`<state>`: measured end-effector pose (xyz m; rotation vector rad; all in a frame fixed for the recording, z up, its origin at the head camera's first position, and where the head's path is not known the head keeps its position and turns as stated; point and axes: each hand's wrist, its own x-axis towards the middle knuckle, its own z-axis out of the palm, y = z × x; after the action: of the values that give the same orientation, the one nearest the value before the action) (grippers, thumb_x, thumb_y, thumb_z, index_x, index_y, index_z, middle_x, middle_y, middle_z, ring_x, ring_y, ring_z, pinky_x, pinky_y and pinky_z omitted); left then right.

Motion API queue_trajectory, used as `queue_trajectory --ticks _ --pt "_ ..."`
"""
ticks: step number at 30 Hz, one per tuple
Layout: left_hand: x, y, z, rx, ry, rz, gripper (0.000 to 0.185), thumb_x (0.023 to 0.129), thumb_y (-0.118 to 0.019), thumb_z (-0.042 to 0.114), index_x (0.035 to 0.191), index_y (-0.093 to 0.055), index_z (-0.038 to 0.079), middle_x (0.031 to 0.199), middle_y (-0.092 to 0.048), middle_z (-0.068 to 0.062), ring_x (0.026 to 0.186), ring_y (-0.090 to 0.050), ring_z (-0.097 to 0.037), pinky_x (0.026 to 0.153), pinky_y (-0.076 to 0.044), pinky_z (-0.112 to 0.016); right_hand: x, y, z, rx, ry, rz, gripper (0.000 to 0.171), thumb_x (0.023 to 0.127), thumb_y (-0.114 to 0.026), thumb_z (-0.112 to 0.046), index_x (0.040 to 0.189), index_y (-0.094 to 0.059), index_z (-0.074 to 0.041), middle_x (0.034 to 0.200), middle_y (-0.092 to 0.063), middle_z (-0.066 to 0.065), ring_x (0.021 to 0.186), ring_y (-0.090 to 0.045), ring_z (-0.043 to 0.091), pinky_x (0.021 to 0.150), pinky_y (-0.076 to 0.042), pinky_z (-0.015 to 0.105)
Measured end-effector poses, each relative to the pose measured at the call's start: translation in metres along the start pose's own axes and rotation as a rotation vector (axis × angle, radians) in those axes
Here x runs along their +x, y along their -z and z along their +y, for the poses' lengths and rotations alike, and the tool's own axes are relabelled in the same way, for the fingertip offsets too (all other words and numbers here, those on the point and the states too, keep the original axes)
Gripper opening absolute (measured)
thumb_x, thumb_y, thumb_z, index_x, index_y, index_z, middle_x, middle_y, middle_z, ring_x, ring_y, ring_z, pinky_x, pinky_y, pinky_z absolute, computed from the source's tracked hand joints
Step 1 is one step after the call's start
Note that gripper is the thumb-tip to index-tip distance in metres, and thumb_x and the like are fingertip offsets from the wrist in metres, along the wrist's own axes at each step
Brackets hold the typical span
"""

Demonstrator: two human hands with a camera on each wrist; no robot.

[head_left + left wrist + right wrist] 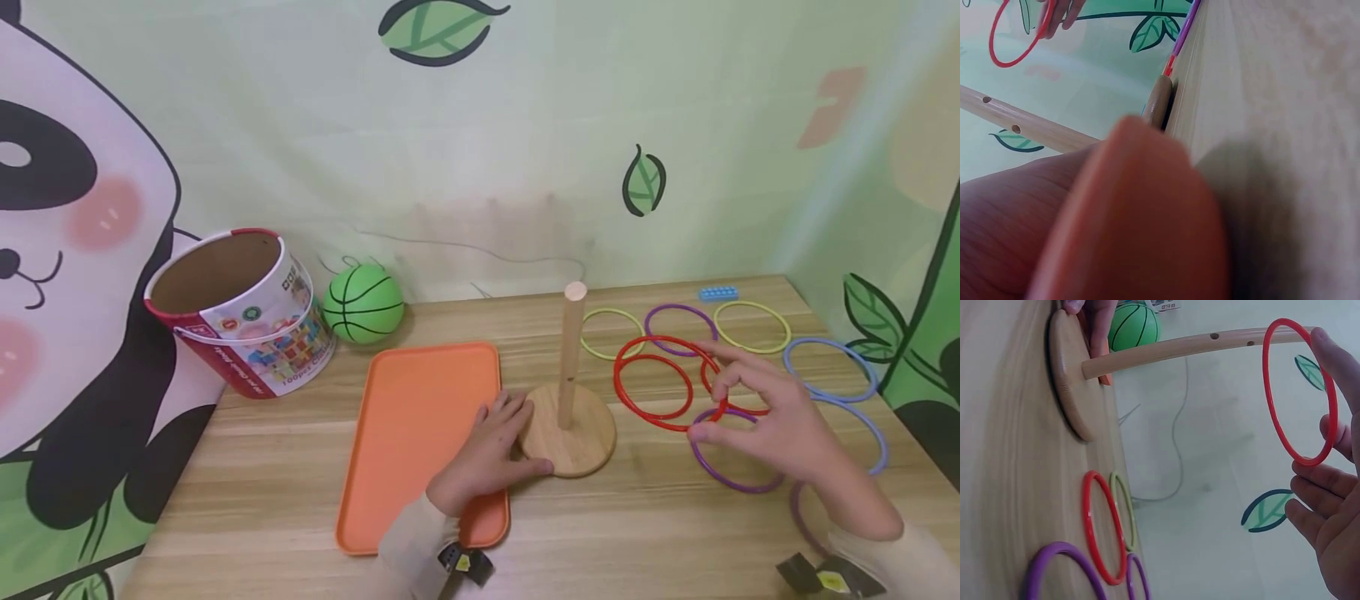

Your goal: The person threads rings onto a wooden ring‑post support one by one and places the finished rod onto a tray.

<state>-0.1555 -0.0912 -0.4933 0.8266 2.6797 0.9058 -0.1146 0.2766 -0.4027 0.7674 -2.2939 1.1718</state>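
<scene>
Right hand pinches a red ring between thumb and fingertips, lifted off the desk, right of the peg. Left hand, fingers relaxed, presses on the base. Judgement: keep the ring level, centre it over the peg top, keep the base steady. Bucket lies tilted, nothing visible inside; orange tray bears only the left hand
</scene>
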Motion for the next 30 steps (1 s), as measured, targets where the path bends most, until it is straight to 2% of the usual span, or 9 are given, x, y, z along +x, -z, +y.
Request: queue_trajectory --ticks 6,8,13,15,20,22,27,30 --pt "0.0 0.002 0.002 0.016 -0.006 0.0 0.097 0.093 -0.079 0.05 0.163 -0.033 0.0 0.171 -0.027 -0.019 0.161 -0.007 -0.041 0.126 -0.008 -0.065 0.01 0.005 -0.002 -0.014 0.046 0.011 0.057 0.05 -0.101 -0.001 0.084 -0.06 -0.02 0.143 -0.065 0.017 0.141 -0.053 0.008 0.114 -0.038 0.019" --pt "0.0 0.002 0.002 0.016 -0.007 -0.002 0.097 0.093 -0.079 0.05 0.163 -0.033 0.0 0.172 -0.026 -0.019 0.161 -0.006 -0.041 0.126 -0.008 -0.065 0.013 0.006 -0.003 -0.011 0.066 0.02 0.054 0.052 -0.103 -0.009 0.084 -0.061 -0.02 0.143 -0.066 0.013 0.14 -0.053 0.007 0.114 -0.038 0.019" --pt "0.0 0.001 0.002 0.006 -0.005 -0.001 0.098 0.093 -0.079 0.05 0.164 -0.032 0.0 0.172 -0.025 -0.019 0.161 -0.006 -0.041 0.126 -0.007 -0.065 0.018 0.009 -0.007 -0.017 0.053 0.008 0.055 0.052 -0.103 -0.004 0.084 -0.061 -0.018 0.145 -0.064 0.014 0.142 -0.052 0.008 0.114 -0.038 0.019" --pt "0.0 0.0 0.002 0.002 -0.005 0.002 0.098 0.093 -0.079 0.05 0.164 -0.032 0.0 0.172 -0.025 -0.019 0.161 -0.006 -0.041 0.126 -0.007 -0.065 0.021 0.01 -0.009 -0.02 0.045 -0.001 0.057 0.05 -0.101 0.004 0.084 -0.061 -0.017 0.145 -0.063 0.02 0.142 -0.052 0.009 0.114 -0.038 0.02" --pt "0.0 -0.001 0.001 -0.005 -0.004 0.006 0.098 0.093 -0.079 0.049 0.164 -0.033 0.0 0.172 -0.026 -0.018 0.161 -0.006 -0.041 0.126 -0.007 -0.065 0.03 0.013 -0.01 0.019 0.113 0.006 0.051 0.054 -0.103 -0.007 0.083 -0.062 -0.016 0.144 -0.063 0.022 0.142 -0.054 0.018 0.114 -0.04 0.022" --pt "-0.001 0.0 0.001 -0.006 -0.004 0.006 0.098 0.093 -0.079 0.049 0.164 -0.033 0.0 0.172 -0.026 -0.018 0.161 -0.006 -0.041 0.126 -0.007 -0.065 0.033 0.014 -0.012 0.022 0.12 0.003 0.052 0.054 -0.103 -0.007 0.083 -0.062 -0.016 0.144 -0.064 0.021 0.143 -0.053 0.02 0.114 -0.04 0.022" --pt "-0.001 0.0 0.002 0.002 -0.006 0.006 0.098 0.093 -0.079 0.049 0.164 -0.033 0.0 0.171 -0.027 -0.018 0.161 -0.006 -0.042 0.126 -0.007 -0.065 0.041 0.019 -0.015 0.018 0.087 -0.001 0.057 0.049 -0.101 0.005 0.083 -0.061 -0.018 0.143 -0.065 0.015 0.142 -0.053 0.016 0.112 -0.04 0.021" --pt "0.0 0.0 0.002 0.003 -0.005 0.006 0.097 0.093 -0.079 0.049 0.164 -0.033 0.0 0.172 -0.027 -0.018 0.161 -0.006 -0.041 0.126 -0.007 -0.065 0.047 0.02 -0.015 0.028 0.119 0.013 0.051 0.052 -0.103 -0.003 0.082 -0.063 -0.015 0.141 -0.067 0.015 0.141 -0.055 0.017 0.112 -0.041 0.021"
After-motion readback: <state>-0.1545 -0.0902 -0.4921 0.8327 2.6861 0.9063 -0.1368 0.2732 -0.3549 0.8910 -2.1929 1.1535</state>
